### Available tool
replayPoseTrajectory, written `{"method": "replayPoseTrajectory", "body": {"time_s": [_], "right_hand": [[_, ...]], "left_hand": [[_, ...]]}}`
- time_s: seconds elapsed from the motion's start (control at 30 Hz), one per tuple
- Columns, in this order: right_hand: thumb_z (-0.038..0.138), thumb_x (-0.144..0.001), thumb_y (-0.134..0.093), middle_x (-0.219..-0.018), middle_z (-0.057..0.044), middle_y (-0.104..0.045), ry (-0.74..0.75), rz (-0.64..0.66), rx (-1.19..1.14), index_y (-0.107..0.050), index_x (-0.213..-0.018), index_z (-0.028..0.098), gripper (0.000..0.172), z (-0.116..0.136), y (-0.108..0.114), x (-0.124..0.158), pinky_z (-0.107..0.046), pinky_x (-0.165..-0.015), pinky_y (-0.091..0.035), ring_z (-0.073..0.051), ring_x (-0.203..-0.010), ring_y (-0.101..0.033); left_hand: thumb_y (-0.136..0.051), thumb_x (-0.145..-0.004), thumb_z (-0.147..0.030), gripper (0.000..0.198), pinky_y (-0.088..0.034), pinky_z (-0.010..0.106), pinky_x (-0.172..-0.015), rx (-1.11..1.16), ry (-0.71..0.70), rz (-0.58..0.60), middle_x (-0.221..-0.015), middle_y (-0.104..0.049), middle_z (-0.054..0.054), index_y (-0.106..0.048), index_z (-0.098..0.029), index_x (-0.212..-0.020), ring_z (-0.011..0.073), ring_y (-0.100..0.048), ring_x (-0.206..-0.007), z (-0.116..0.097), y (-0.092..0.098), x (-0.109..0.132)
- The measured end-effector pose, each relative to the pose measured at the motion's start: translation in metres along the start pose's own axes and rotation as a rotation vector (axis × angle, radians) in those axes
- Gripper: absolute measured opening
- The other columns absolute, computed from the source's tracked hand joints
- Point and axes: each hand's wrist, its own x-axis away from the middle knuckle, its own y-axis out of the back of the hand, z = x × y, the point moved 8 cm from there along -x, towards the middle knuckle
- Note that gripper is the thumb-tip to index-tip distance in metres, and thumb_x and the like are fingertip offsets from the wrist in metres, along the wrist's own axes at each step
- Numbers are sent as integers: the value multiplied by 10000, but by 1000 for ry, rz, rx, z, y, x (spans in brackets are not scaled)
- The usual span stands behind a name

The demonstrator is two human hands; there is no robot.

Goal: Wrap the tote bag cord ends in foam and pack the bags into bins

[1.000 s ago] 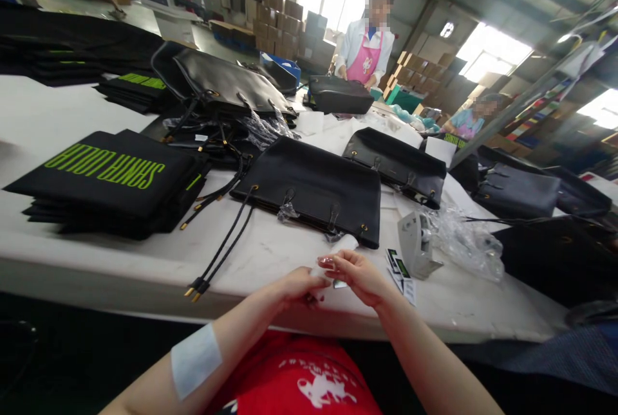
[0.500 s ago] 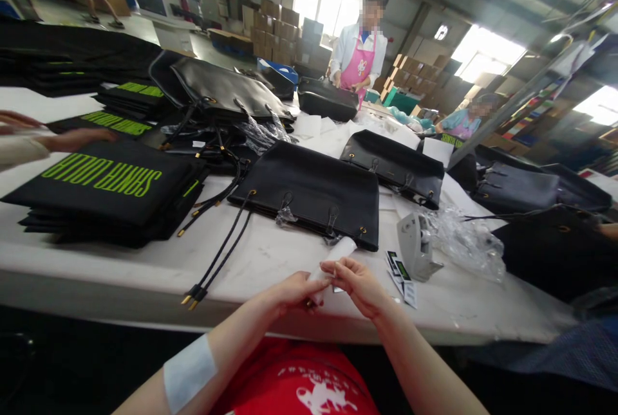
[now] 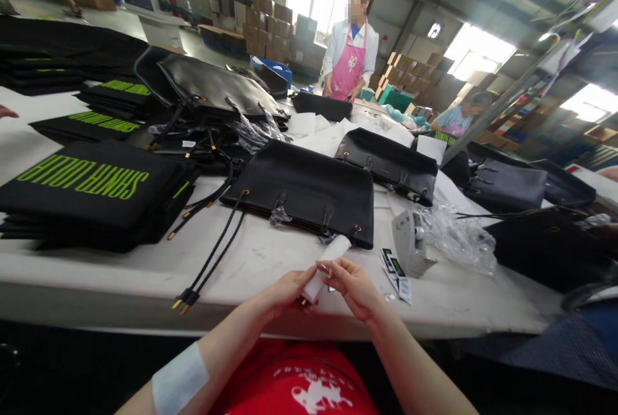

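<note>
Both my hands meet at the near edge of the white table (image 3: 120,267). My left hand (image 3: 284,291) is closed round the lower end of a white paper-wrapped strap (image 3: 324,268) with a gold tip showing below it. My right hand (image 3: 355,286) pinches the wrap near its middle. The wrapped strap runs up toward a flat black leather handbag (image 3: 309,188) lying just beyond my hands. That bag's other pair of thin black straps (image 3: 207,267) trails left toward the table edge, ending in gold tips.
A stack of black dust bags with green lettering (image 3: 91,193) lies at left. More black handbags (image 3: 391,161) and crumpled clear plastic (image 3: 458,235) fill the right; a grey tagging tool (image 3: 408,244) and small tags (image 3: 396,270) sit beside my right hand. A person in a pink apron (image 3: 350,55) works opposite.
My hands have slid slightly along the white wrapped strap, more of it now showing above my fingers. Another person's arm reached in at far left and withdrew. The view shifted a little.
</note>
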Motion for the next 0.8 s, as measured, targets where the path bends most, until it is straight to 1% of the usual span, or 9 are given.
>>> {"method": "replayPoseTrajectory", "body": {"time_s": [0.1, 0.17, 0.27, 0.37, 0.5, 0.6, 0.67, 0.73, 0.8], "right_hand": [[459, -630, -849, -990, -88, -717, 26, 7, -81, -557, -627, 175, 407, 3, 4, 3, -340, -854, -489, -248, -1109, -594], [447, -665, -832, -1006, -83, -714, 66, 4, -139, -561, -631, 177, 385, 4, 13, 8, -364, -898, -485, -246, -1135, -586], [423, -705, -814, -1025, -84, -714, 105, -6, -167, -594, -644, 175, 337, 2, 29, 16, -388, -962, -463, -232, -1116, -601], [398, -719, -811, -1017, -83, -721, 98, -16, -185, -619, -657, 178, 298, -6, 42, 24, -418, -996, -446, -230, -1082, -624], [402, -710, -817, -1008, -72, -726, 119, -39, -261, -652, -717, 195, 264, -7, 49, 29, -461, -996, -450, -244, -1086, -627], [423, -722, -801, -1072, -74, -711, 143, -43, -255, -625, -671, 192, 294, -1, 43, 27, -417, -910, -508, -257, -1159, -583], [421, -724, -797, -1116, -74, -697, 145, -49, -227, -606, -669, 193, 303, 3, 34, 23, -332, -758, -546, -262, -1201, -553], [426, -719, -795, -1141, -79, -687, 139, -47, -189, -586, -679, 193, 316, 6, 24, 17, -248, -608, -524, -265, -1221, -536], [458, -714, -787, -1157, -85, -677, 135, -40, -136, -559, -671, 190, 354, 8, 13, 10, -204, -532, -494, -269, -1220, -534]], "left_hand": [[-578, -697, -778, 713, -442, 252, -513, 56, 8, -13, -669, -619, 43, -629, -105, -929, 132, -539, -522, 3, 3, -4], [-616, -684, -756, 692, -437, 249, -498, 105, 36, -21, -649, -617, 36, -622, -108, -928, 123, -524, -487, 6, 5, -6], [-660, -677, -713, 659, -430, 253, -478, 135, 63, -44, -635, -614, 38, -615, -103, -922, 125, -515, -468, 9, 8, -10], [-654, -707, -676, 608, -419, 250, -459, 130, 81, -77, -612, -601, 30, -603, -109, -918, 127, -507, -456, 11, 11, -12], [-620, -723, -687, 608, -394, 237, -446, 105, 80, -79, -602, -586, 27, -594, -108, -905, 121, -497, -459, 9, 8, -10], [-623, -671, -744, 674, -395, 241, -463, 10, 53, -78, -618, -587, 23, -604, -109, -895, 126, -507, -491, 6, 4, -6], [-602, -660, -774, 690, -385, 245, -469, -65, 12, -67, -606, -580, 21, -610, -112, -856, 130, -505, -501, 2, 0, -4], [-571, -673, -788, 683, -376, 250, -476, -106, -19, -47, -591, -573, 21, -605, -121, -817, 132, -498, -497, 0, -3, -2], [-555, -677, -793, 675, -384, 258, -493, -123, -18, -40, -583, -571, 20, -600, -132, -808, 138, -503, -500, 2, -5, -2]]}}
